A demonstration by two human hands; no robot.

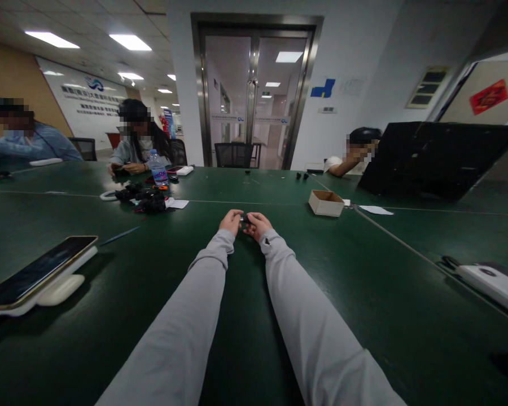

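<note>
Both arms, in light grey sleeves, stretch out over the dark green table (245, 316). The left hand (231, 221) and the right hand (258, 224) meet at mid-table, fingers curled inward, pinching a small black part (245, 219) between them; the part is too small to identify. It sits just above the tabletop, between the two sets of fingertips.

To the right, well apart, stands an open cardboard box (325, 203), with a white slip of paper (376, 210) beyond it. At far left a phone (38, 270) rests on a white stand. Near the far left edge lies a heap of black parts (146, 200), beside a water bottle (158, 169) whose label is too blurred to read.

Three other people sit at the far side. The wall sign (93, 97) bears a blue logo and lines of characters, not legible. A blue mark (323, 88) and a red plaque (489, 96) hang near the glass door (254, 93).
</note>
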